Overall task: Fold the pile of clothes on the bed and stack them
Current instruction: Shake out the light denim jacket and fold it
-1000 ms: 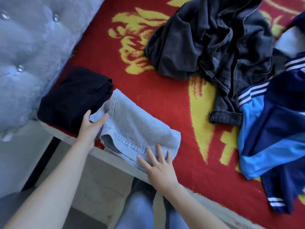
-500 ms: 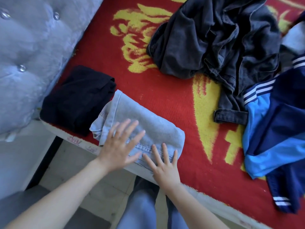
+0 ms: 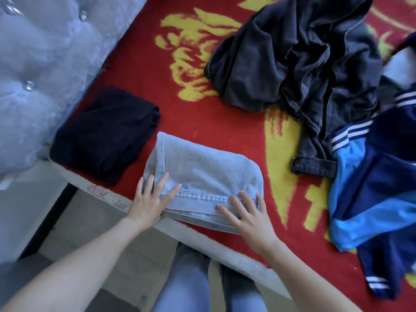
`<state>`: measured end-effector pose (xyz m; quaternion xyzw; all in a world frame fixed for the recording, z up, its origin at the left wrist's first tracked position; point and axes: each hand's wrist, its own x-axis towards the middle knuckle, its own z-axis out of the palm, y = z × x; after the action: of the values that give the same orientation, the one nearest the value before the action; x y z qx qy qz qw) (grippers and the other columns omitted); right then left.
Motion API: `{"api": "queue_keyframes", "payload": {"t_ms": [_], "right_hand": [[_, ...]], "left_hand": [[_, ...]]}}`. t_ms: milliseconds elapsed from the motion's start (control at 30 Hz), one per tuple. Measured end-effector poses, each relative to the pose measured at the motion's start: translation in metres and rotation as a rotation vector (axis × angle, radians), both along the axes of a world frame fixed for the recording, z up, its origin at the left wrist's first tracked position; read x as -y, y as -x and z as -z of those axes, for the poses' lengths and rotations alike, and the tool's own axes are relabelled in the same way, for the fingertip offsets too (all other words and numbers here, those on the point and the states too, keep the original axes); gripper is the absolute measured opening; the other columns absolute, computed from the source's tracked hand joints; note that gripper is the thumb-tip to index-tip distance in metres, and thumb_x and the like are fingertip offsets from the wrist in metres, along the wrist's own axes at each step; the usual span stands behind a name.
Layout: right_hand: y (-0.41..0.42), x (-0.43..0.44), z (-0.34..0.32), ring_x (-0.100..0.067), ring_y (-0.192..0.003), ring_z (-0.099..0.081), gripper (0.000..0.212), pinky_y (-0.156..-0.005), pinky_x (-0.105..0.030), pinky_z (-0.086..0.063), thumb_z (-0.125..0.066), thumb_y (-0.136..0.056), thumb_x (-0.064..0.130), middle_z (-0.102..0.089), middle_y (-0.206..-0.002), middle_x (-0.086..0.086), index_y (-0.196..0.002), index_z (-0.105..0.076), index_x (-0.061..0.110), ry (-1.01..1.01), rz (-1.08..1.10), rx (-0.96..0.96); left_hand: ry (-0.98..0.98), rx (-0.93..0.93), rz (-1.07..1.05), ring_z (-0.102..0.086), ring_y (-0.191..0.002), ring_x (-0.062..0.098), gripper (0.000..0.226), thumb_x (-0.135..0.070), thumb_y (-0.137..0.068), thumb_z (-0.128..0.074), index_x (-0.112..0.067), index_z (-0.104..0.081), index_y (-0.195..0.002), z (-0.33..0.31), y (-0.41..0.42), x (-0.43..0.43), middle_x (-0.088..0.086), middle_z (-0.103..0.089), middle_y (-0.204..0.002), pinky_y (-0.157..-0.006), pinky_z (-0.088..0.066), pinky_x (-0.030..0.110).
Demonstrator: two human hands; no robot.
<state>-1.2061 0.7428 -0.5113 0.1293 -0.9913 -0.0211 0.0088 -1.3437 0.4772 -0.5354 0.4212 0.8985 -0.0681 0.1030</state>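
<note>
Folded light blue jeans (image 3: pixel 207 172) lie near the front edge of the bed. My left hand (image 3: pixel 150 199) presses flat on their near left corner, fingers spread. My right hand (image 3: pixel 245 215) rests flat on the near right edge, fingers straight. A folded black garment (image 3: pixel 103 136) sits just left of the jeans, by the headboard. An unfolded dark grey garment (image 3: pixel 297 55) lies crumpled at the back. A blue and navy striped sports garment (image 3: pixel 378 176) is heaped at the right.
The bed is covered by a red blanket with yellow patterns (image 3: pixel 202 113). A grey tufted headboard (image 3: pixel 42 59) stands at the left. The bed's front edge (image 3: pixel 225 244) runs diagonally; my legs in jeans (image 3: pixel 186 287) and the tiled floor are below.
My left hand moved from the jeans' far left end to their near left corner and now lies flat. My right hand slid slightly right along the near edge. The jeans look flatter.
</note>
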Motion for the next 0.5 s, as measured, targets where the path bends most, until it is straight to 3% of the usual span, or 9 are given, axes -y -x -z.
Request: {"api": "queue_keyframes", "payload": {"t_ms": [67, 133, 233, 300, 367, 400, 467, 500], "right_hand": [[0.001, -0.026, -0.005, -0.034, -0.113, -0.042, 0.067, -0.084, -0.059, -0.045, -0.051, -0.063, -0.001, -0.044, -0.121, -0.010, -0.125, -0.044, 0.025, -0.029, -0.032, -0.037], [-0.003, -0.049, -0.006, -0.033, -0.118, -0.040, 0.085, -0.083, -0.060, -0.045, -0.072, -0.049, -0.003, -0.043, -0.125, -0.009, -0.124, -0.045, 0.026, -0.052, -0.031, -0.013], [-0.016, -0.062, -0.001, -0.035, -0.130, -0.030, 0.105, -0.084, -0.066, -0.042, -0.089, -0.039, 0.013, -0.039, -0.134, -0.009, -0.131, -0.040, 0.029, -0.094, -0.014, 0.111], [-0.022, -0.056, 0.006, -0.038, -0.141, -0.012, 0.129, -0.088, -0.070, -0.034, -0.092, -0.034, 0.036, -0.034, -0.140, -0.011, -0.144, -0.025, 0.030, -0.118, 0.031, 0.221], [-0.025, -0.049, 0.015, -0.039, -0.138, -0.012, 0.140, -0.088, -0.071, -0.034, -0.092, -0.038, 0.036, -0.034, -0.139, -0.011, -0.149, -0.007, 0.030, -0.135, 0.091, 0.260], [-0.024, -0.047, 0.020, -0.040, -0.134, -0.021, 0.126, -0.085, -0.071, -0.037, -0.088, -0.049, 0.027, -0.036, -0.137, -0.012, -0.148, -0.010, 0.031, -0.152, 0.091, 0.190], [-0.017, -0.049, 0.026, -0.040, -0.123, -0.035, 0.075, -0.077, -0.067, -0.045, -0.060, -0.074, 0.012, -0.040, -0.131, -0.013, -0.140, -0.030, 0.028, -0.122, 0.077, 0.049], [-0.014, -0.051, 0.025, -0.040, -0.120, -0.038, 0.061, -0.075, -0.063, -0.047, -0.046, -0.078, 0.009, -0.042, -0.128, -0.013, -0.135, -0.036, 0.027, -0.103, 0.080, 0.023]], "left_hand": [[-0.042, 0.015, 0.012, -0.042, -0.106, 0.044, 0.151, -0.015, -0.022, -0.092, -0.029, -0.008, -0.147, 0.004, -0.009, -0.007, 0.019, -0.034, -0.136, -0.081, -0.045, 0.064], [-0.099, -0.009, 0.042, -0.052, -0.098, 0.045, 0.137, -0.012, -0.031, -0.088, -0.028, -0.013, -0.145, 0.006, -0.015, -0.017, 0.015, -0.037, -0.135, -0.077, -0.049, 0.060], [-0.185, -0.036, 0.019, -0.045, -0.099, 0.041, 0.114, -0.019, -0.044, -0.086, -0.026, -0.021, -0.137, 0.011, -0.025, -0.036, 0.014, -0.039, -0.130, -0.079, -0.047, 0.060], [-0.223, -0.056, -0.027, -0.042, -0.101, 0.040, 0.113, -0.018, -0.047, -0.086, -0.027, -0.020, -0.137, 0.014, -0.028, -0.043, 0.014, -0.039, -0.128, -0.080, -0.046, 0.062], [-0.235, -0.063, -0.035, -0.040, -0.102, 0.039, 0.122, -0.021, -0.041, -0.090, -0.027, -0.018, -0.138, 0.017, -0.030, -0.043, 0.015, -0.038, -0.129, -0.078, -0.046, 0.063], [-0.218, -0.063, -0.026, -0.040, -0.103, 0.039, 0.130, -0.027, -0.035, -0.092, -0.028, -0.016, -0.140, 0.018, -0.030, -0.042, 0.016, -0.038, -0.129, -0.077, -0.046, 0.064], [-0.152, -0.042, -0.013, -0.039, -0.105, 0.039, 0.143, -0.041, -0.025, -0.092, -0.029, -0.013, -0.144, 0.016, -0.028, -0.042, 0.017, -0.037, -0.130, -0.076, -0.046, 0.064], [-0.136, -0.031, -0.025, -0.039, -0.105, 0.039, 0.141, -0.046, -0.024, -0.091, -0.027, -0.017, -0.143, 0.015, -0.028, -0.044, 0.017, -0.037, -0.130, -0.076, -0.047, 0.063]]}}
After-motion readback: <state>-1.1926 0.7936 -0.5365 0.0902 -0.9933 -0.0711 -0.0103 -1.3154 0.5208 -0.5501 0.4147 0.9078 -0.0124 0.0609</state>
